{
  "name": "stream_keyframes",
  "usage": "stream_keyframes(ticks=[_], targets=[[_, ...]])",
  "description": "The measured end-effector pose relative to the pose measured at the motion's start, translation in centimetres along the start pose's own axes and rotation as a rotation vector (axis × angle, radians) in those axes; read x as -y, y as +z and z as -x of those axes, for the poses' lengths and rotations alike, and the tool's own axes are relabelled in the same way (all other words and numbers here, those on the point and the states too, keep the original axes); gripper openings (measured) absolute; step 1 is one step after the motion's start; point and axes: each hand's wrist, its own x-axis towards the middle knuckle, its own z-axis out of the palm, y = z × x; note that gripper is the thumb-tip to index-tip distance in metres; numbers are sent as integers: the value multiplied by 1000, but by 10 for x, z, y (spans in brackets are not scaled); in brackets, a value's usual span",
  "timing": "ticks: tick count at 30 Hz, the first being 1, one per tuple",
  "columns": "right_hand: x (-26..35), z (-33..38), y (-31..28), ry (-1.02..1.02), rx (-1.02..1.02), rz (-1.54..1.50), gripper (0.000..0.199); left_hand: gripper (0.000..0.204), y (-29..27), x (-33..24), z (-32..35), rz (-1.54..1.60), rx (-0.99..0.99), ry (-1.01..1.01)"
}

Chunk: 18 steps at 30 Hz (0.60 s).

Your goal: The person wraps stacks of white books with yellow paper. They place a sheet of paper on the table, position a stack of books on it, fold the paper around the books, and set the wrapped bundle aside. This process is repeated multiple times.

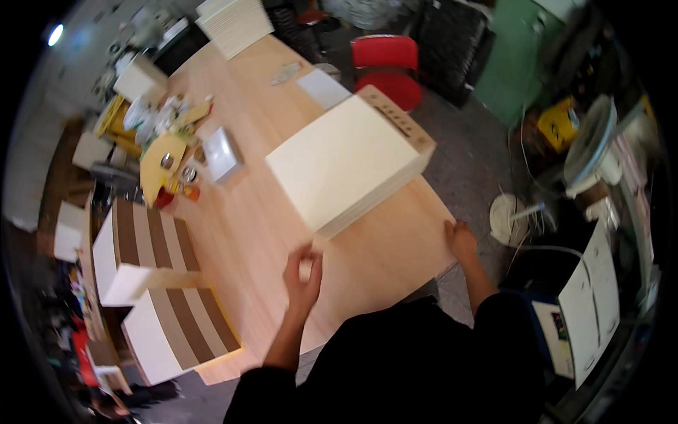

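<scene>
A stack of cream-coloured flat boards (346,166) sits on the wooden table (268,240), ahead of both hands. Along its far right side lies a tan strip (399,120) with dark marks. My left hand (304,274) is raised just short of the stack's near corner, apart from it. Its fingers curl toward the thumb in a blurred pinch, with table colour showing through the loop; anything at the fingertips is too small to make out. At the table's right corner is my right hand (461,240), its fingers curled and what they hold, if anything, hidden.
Two brown-and-cream striped stacks (152,244) stand along the left edge. A silvery white box (222,155), jars (189,174) and plastic bags (145,116) crowd the far left. Beyond the table are a paper stack (235,28) and a red chair (387,71). A fan (592,148) stands right.
</scene>
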Motion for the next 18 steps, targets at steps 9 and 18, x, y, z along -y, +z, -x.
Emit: stream_keyframes(ticks=[9, 18], targets=[[1, -9, -9, -27, -85, -115, 45, 63, 271, -76, -244, -552, 710, 838], [-5, -16, -4, 5, -121, -210, 38, 39, 279, -87, -287, -524, 1024, 598]])
